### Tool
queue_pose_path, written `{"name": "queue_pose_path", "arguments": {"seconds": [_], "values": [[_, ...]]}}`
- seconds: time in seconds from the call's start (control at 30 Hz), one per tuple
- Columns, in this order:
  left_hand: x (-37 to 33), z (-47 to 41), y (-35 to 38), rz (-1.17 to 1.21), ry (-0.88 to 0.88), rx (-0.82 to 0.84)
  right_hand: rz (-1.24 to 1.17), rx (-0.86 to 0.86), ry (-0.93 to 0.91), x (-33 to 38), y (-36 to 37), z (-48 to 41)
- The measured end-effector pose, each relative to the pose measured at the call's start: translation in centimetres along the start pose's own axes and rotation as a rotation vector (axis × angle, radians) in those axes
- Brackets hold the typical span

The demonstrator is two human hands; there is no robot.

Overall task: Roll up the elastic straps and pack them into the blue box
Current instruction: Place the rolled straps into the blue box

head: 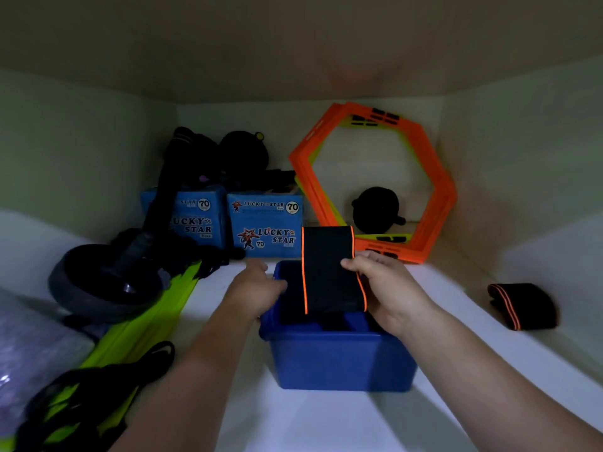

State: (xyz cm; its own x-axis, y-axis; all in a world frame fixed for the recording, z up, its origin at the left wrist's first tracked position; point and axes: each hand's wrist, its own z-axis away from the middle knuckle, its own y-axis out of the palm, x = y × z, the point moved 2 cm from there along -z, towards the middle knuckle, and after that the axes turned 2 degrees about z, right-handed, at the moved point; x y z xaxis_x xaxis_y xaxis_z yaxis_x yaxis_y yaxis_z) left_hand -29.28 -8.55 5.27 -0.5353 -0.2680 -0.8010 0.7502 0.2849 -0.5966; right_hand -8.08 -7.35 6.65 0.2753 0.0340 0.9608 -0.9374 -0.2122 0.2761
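Black strap [328, 269] pinched in right hand [385, 288], left hand [257, 288] gripping blue box [339, 360] rim

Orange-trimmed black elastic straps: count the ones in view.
2. One elastic strap is held upright by the right hand over the blue box; another lies on the shelf at right. More may be hidden inside the box.

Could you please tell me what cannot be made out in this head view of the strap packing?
- Inside of the blue box: hidden by the held strap and shadow.
- Left hand fingertips: behind the box rim.
- Dark gear at back left: too dim to identify.
- Folded strap on the right: blurred.
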Motion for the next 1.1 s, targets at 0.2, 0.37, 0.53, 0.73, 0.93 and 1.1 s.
{"name": "queue_pose_path", "arguments": {"seconds": [0.2, 0.37, 0.53, 0.73, 0.93, 1.1], "values": [[0.7, 0.3, 0.6, 0.133, 0.049, -0.12, 0.048, -0.036, 0.034, -0.7, 0.2, -0.9], [0.3, 2.4, 1.0, 0.193, 0.192, -0.306, 0.112, -0.062, 0.106, -1.5, 0.4, -2.2], [0.7, 4.7, 1.7, 0.232, 0.296, -0.395, 0.235, -0.058, 0.251, -3.8, 1.2, -3.1], [1.6, 5.7, 2.2, 0.337, 0.446, -0.421, 0.422, -0.046, 0.336, -6.7, 2.2, -4.1], [2.0, 5.7, 2.2, 0.37, 0.475, -0.432, 0.908, -0.052, 0.154, -7.6, 1.6, -5.5], [2.3, 5.3, 2.4, 0.377, 0.483, -0.443, 1.285, 0.017, 0.065, -7.4, 1.3, -5.0]]}}
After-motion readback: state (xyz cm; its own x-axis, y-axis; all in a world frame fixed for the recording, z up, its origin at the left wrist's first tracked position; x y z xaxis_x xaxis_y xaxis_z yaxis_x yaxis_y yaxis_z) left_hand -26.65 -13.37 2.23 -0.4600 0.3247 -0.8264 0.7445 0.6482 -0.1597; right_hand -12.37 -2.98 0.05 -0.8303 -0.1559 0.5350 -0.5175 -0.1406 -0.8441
